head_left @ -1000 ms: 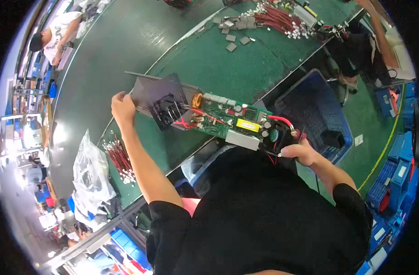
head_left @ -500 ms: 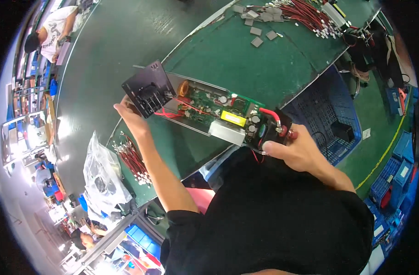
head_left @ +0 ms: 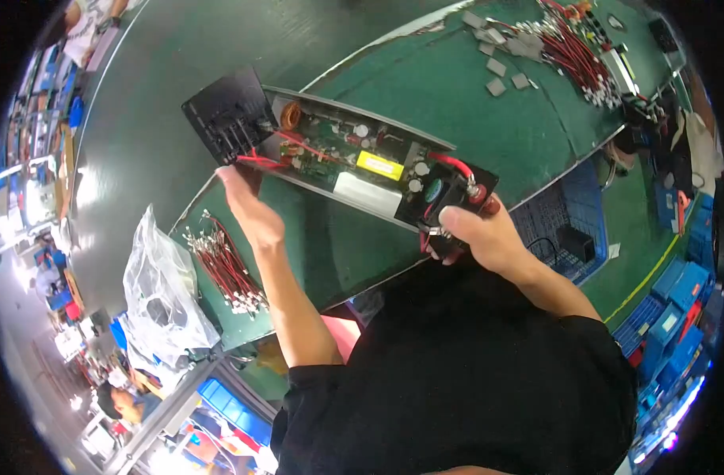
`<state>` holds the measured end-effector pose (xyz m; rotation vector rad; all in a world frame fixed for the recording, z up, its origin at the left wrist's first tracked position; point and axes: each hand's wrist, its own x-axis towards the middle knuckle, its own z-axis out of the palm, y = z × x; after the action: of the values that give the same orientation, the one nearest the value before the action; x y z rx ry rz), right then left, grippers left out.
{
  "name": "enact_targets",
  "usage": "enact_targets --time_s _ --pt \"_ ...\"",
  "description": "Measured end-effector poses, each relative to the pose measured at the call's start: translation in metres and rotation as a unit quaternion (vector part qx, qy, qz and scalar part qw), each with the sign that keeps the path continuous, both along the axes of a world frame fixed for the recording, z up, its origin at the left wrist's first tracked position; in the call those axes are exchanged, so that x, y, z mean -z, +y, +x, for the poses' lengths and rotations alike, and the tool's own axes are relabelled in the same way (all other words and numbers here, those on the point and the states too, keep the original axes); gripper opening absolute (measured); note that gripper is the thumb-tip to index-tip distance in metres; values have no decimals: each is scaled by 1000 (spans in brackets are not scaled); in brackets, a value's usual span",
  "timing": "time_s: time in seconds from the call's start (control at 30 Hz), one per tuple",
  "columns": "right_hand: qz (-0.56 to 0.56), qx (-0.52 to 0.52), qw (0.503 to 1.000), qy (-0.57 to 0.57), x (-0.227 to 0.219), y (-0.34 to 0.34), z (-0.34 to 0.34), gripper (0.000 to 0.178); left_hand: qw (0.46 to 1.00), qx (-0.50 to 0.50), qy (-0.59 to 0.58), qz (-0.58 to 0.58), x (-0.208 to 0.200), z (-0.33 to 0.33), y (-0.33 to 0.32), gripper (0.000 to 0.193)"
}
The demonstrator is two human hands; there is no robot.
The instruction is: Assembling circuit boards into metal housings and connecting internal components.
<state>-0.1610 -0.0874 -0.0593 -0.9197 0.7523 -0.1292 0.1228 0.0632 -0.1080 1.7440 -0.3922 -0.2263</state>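
Observation:
A long circuit board (head_left: 322,138) with a yellow-labelled block (head_left: 379,165) and a copper coil (head_left: 291,115) lies within an open silver metal housing (head_left: 360,113). Red wires run from the board to a black end panel (head_left: 239,107) at the left. My left hand (head_left: 251,212) grips that panel's lower edge, most of its fingers hidden behind it. At the other end sits a second black end panel (head_left: 445,198) with a red terminal (head_left: 477,192) and a thick red cable. My right hand (head_left: 489,241) is closed round this one, thumb on its near side.
Red wire bundles with white connectors (head_left: 227,269) lie by a clear plastic bag (head_left: 164,293) at the left. Grey pads (head_left: 497,67) and more red wires (head_left: 576,55) are on the far right of the green table (head_left: 425,87). A blue crate (head_left: 572,206) stands beyond its edge.
The housing and both end panels have shifted left in the picture, and the table view has shifted too. The board now sits more in line between the housing's walls. Both hands keep their grips.

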Motion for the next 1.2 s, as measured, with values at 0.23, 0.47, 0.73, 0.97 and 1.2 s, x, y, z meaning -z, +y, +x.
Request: enact_targets --time_s 0.23,0.47,0.73,0.97,1.2 --pt "40 -19 999 26 -15 0 23 28 997 72 11 27 -27 -18 5 69" --pt "74 -20 993 -94 -10 -12 183 38 997 -26 -64 45 -52 -85 29 55" --pt "-519 -143 833 -126 2 -61 327 53 923 28 -304 232 -35 -104 68 3" --pt "-840 -20 510 185 2 -182 319 34 924 13 -318 214 -22 -114 69 10" --pt "-856 -83 507 62 -19 -131 260 13 979 131 -82 136 -46 -102 24 24"
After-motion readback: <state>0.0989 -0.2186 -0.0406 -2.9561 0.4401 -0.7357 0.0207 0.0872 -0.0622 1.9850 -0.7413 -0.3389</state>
